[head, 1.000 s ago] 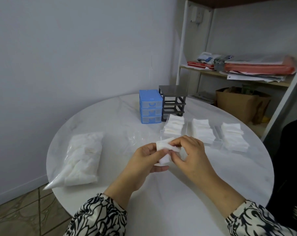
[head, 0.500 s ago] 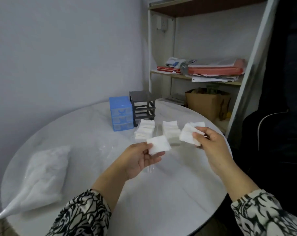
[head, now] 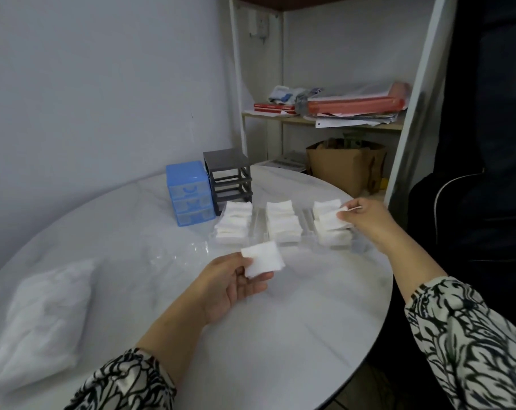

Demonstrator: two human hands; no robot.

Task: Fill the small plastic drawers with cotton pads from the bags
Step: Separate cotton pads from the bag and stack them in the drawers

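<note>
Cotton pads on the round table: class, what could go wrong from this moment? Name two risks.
1. The right hand is laying a pad on the rightmost drawer, already heaped above its rim; the stack could topple onto the table.
2. That drawer sits near the table edge, so a nudge might push it, or loose pads, off.
The left hand pinches its pad only by a corner and may drop it.

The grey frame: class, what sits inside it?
The grey frame shows three open, dark bays with no drawers. Three clear drawers lie in front, stacked with cotton pads. The bays' far ends stay hidden in shadow.
</note>
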